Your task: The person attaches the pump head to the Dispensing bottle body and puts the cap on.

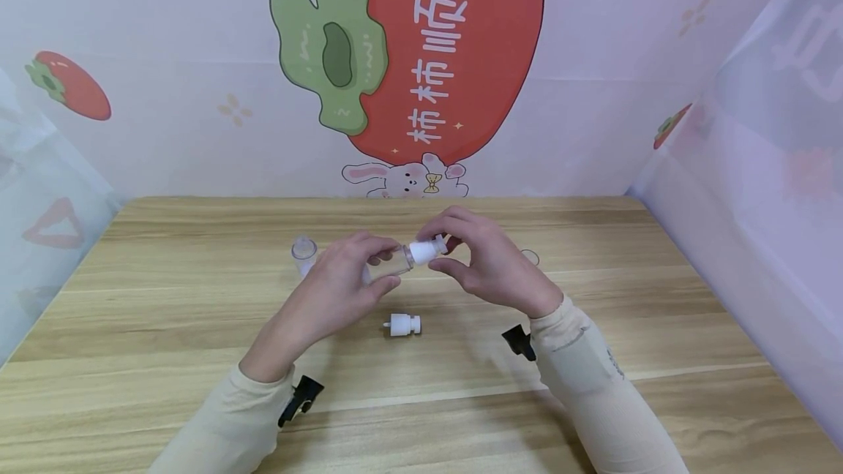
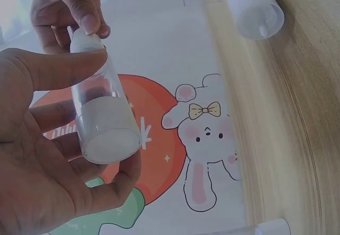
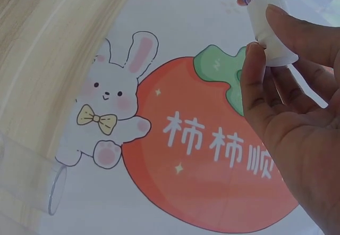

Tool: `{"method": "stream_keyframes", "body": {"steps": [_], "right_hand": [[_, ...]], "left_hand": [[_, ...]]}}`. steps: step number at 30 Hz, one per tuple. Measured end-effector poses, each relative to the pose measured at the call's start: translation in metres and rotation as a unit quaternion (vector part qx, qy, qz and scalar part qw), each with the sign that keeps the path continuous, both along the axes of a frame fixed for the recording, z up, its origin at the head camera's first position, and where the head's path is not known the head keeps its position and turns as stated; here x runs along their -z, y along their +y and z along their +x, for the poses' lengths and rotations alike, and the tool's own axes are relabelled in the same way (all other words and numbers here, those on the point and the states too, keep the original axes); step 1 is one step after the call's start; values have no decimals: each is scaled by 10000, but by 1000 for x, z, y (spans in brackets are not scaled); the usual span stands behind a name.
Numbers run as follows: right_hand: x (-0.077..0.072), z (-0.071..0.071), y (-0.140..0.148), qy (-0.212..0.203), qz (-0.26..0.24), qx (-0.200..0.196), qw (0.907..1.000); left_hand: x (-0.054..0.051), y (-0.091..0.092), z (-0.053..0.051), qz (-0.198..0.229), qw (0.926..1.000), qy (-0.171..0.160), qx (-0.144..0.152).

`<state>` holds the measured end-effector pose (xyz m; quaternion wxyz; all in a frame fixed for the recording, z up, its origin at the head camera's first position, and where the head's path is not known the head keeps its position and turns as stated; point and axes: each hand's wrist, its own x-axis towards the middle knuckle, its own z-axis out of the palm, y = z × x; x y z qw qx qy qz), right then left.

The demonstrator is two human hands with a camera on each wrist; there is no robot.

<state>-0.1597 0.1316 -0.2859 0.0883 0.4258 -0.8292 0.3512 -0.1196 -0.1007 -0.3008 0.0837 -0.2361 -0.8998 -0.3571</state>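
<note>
Currently, the left hand (image 1: 342, 276) clasps a bottle (image 2: 106, 115); the right hand (image 1: 490, 262) pinches a white pump (image 1: 423, 251), apparently seated on it; this side of the grip, a second pump (image 1: 402, 325) lies unfitted.

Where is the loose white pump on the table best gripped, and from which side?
Probably around the wide barrel of the white pump, coming from above and pinching its near and far sides. It lies on its side on the table, lengthwise left to right, and a thin stub sticks out at the left end, best left untouched.
</note>
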Motion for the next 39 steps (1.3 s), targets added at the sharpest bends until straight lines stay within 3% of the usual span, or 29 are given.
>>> {"method": "stream_keyframes", "body": {"steps": [12,20,26,39], "right_hand": [[0,-1,2,-80,-153,-71,9998],[1,-2,3,-95,-167,-125,9997],[0,-2,3,-185,-74,-123,9997],[1,-3,3,-380,31,-152,9992]], "left_hand": [[-3,-4,-1,92,9979,-619,178],[-4,-5,-1,112,9963,-821,241],[-4,-3,0,114,9972,-723,119],[-2,0,2,95,9999,-88,-40]]}}
